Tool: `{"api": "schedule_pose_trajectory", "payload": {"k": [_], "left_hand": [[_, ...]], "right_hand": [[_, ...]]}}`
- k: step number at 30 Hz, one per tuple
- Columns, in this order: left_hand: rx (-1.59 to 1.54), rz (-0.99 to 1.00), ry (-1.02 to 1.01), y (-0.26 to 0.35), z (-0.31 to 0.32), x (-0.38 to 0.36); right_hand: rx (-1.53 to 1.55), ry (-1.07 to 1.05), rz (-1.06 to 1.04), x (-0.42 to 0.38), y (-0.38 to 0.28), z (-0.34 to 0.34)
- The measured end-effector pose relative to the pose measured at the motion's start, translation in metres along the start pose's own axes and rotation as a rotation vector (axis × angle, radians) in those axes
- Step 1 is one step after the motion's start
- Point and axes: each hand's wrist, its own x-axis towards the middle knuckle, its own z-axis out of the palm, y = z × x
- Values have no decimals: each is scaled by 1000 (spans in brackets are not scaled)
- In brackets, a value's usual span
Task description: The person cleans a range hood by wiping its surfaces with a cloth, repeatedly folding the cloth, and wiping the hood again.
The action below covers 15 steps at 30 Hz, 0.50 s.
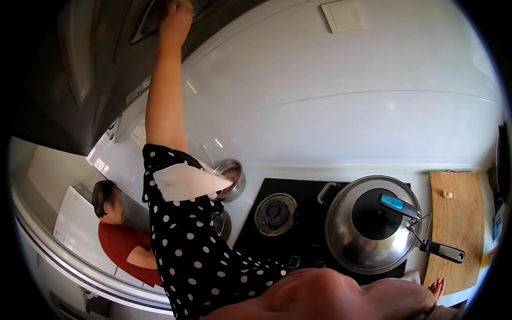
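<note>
My left arm reaches up to the dark range hood (101, 58). At its end my left hand (180, 9) is closed with fingers curled, against the hood's underside; what it holds, if anything, is hidden. Low at the right, only the fingers of my right hand (437, 288) show, stretched out over the near edge of the wooden cutting board (457, 234), with nothing visible in them. Left of the board, a wok with a domed steel lid (346, 229) stands on the black stove (298, 194). Its black handle (447, 252) points right, toward the board.
An uncovered burner (276, 214) lies left of the wok. Farther left stands a metal pot (237, 186) with reddish-brown contents. A small pale piece of food (447, 194) sits on the board. A person in a red shirt (121, 246) stands at the left, near a white appliance (80, 218).
</note>
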Motion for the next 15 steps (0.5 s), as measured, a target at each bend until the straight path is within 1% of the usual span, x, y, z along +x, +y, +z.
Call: {"api": "schedule_pose_trajectory", "payload": {"k": [2,3,5,6,7,8,9,11,12,15], "left_hand": [[46,193,132,-18,29,-19],[57,213,171,-13,20,-6],[87,260,234,1,-23,27],[-63,112,183,15,-39,28],[-208,-40,128,32,-57,25],[-352,-194,74,39,-67,22],[-401,-117,185,29,-39,8],[-16,121,100,-9,21,-13],[176,238,55,-18,35,-17],[28,145,188,12,-17,16]], "right_hand": [[-14,4,13,2,5,-9],[-39,26,14,-12,-7,0],[-101,61,27,-74,-60,46],[-130,72,38,-89,-71,60],[-111,88,32,-90,-68,64],[-111,47,46,-92,-66,67],[-110,13,59,-97,-64,68],[-159,-56,98,-97,-59,66],[-159,-66,94,-95,-57,64],[-123,44,119,-88,-59,65]]}}
